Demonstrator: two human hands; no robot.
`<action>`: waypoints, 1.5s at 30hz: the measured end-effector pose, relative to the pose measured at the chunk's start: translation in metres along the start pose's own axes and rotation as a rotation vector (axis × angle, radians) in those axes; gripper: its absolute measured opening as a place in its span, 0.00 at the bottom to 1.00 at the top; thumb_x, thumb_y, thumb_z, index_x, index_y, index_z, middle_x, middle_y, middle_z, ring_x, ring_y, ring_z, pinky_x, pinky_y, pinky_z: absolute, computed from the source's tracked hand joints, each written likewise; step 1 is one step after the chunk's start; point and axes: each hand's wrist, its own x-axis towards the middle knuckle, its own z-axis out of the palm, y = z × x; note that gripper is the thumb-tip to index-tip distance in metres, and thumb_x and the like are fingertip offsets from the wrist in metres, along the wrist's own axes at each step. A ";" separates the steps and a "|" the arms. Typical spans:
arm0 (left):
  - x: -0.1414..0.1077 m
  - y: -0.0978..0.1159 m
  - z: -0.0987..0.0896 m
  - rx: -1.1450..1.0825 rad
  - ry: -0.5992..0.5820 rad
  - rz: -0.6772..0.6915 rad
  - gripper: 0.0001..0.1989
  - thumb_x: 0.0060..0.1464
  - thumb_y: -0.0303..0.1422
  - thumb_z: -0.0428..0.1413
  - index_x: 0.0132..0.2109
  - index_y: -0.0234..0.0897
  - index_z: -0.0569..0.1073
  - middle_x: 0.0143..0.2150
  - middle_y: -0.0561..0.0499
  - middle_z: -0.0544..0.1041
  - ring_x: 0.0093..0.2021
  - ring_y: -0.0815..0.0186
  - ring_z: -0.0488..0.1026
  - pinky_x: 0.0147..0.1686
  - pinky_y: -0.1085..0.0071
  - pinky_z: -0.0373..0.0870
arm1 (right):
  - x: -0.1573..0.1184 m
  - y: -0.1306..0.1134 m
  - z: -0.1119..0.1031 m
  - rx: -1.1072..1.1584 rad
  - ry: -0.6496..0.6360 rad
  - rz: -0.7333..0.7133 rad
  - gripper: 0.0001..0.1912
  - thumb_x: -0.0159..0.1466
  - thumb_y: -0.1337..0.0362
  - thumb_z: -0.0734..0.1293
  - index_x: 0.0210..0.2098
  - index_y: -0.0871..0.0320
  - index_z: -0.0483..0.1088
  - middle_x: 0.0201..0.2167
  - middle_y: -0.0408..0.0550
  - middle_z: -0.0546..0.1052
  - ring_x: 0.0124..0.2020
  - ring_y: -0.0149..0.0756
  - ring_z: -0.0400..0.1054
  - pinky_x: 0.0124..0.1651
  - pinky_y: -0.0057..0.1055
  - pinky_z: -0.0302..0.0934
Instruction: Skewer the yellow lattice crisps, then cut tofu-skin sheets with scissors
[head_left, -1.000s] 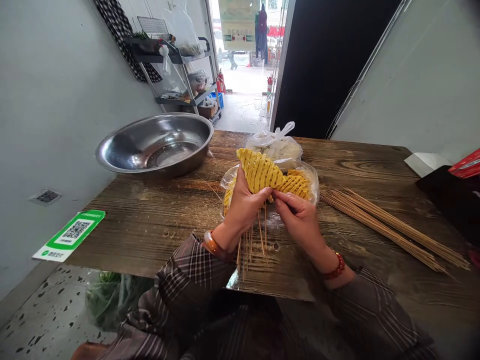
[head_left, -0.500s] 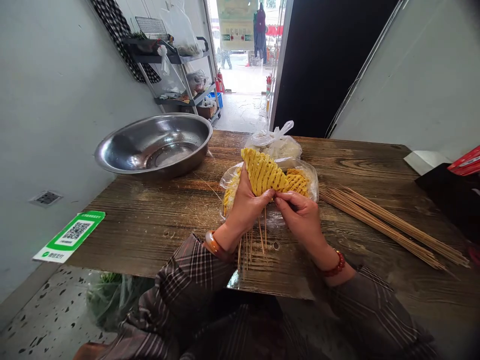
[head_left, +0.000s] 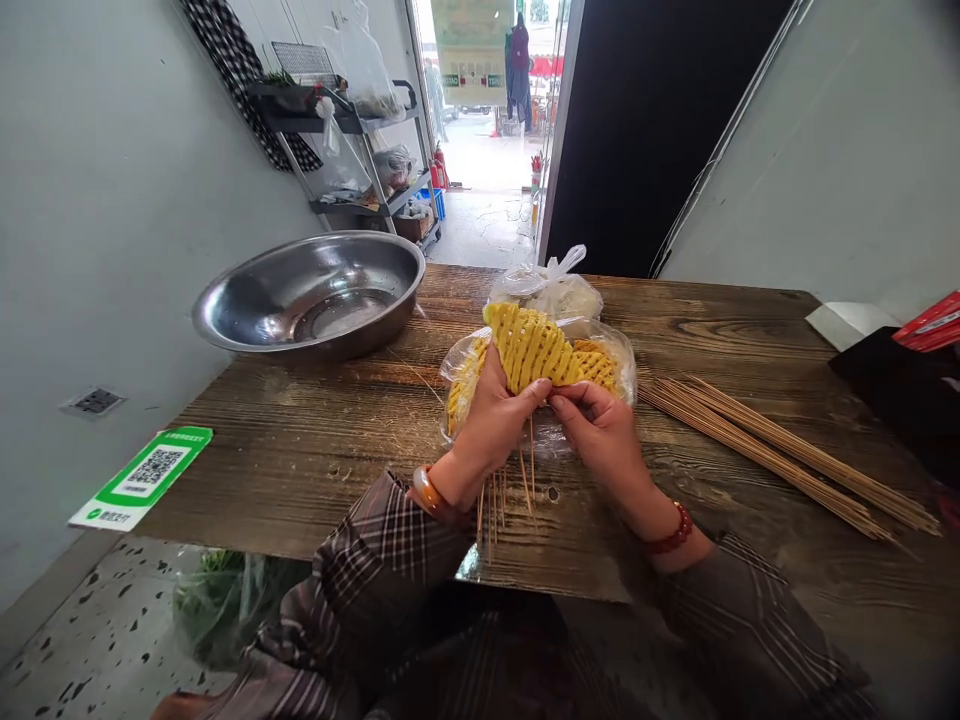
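A yellow food piece (head_left: 534,348), slit in a lattice pattern, is stretched out above an open clear plastic bag (head_left: 624,350). My left hand (head_left: 496,408) is closed around its left and lower side, thumb across the front. At the lower right corner, my right hand (head_left: 600,420) pinches the piece between thumb and fingertips; whatever else lies in that pinch is hidden. More lattice-cut pieces (head_left: 596,368) sit in the bag behind. Below my left hand, several thin wooden skewers (head_left: 528,480) point toward me, their far ends hidden.
A wide steel basin (head_left: 315,300) stands at the table's back left. Bundles of wooden skewers (head_left: 780,455) lie on the right. Behind the food is a tied plastic bag (head_left: 551,290). A green code card (head_left: 146,475) is at the left edge, a dark box (head_left: 885,375) at far right.
The yellow piece has tipped and spread slightly to the right between my hands. Both hands keep nearly the same place and hold. The view has shifted a little.
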 end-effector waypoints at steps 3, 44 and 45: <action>0.002 0.006 0.001 -0.139 0.012 -0.078 0.26 0.47 0.32 0.66 0.54 0.40 0.69 0.49 0.48 0.78 0.52 0.58 0.75 0.59 0.58 0.67 | -0.001 -0.002 0.000 0.036 0.021 0.057 0.11 0.60 0.55 0.70 0.33 0.56 0.74 0.21 0.40 0.73 0.22 0.30 0.65 0.25 0.28 0.61; 0.003 0.006 -0.003 -0.087 0.056 -0.052 0.20 0.42 0.31 0.69 0.43 0.36 0.74 0.44 0.49 0.79 0.43 0.64 0.76 0.51 0.64 0.70 | -0.002 -0.003 -0.008 -0.043 -0.053 -0.133 0.13 0.64 0.64 0.69 0.47 0.50 0.79 0.45 0.46 0.82 0.46 0.40 0.76 0.53 0.41 0.69; 0.003 0.006 -0.003 -0.078 0.052 -0.051 0.20 0.42 0.32 0.69 0.44 0.35 0.74 0.44 0.49 0.79 0.44 0.64 0.76 0.51 0.63 0.70 | -0.002 -0.003 -0.008 -0.036 -0.061 -0.125 0.13 0.64 0.64 0.68 0.48 0.50 0.79 0.45 0.46 0.82 0.46 0.40 0.76 0.53 0.41 0.69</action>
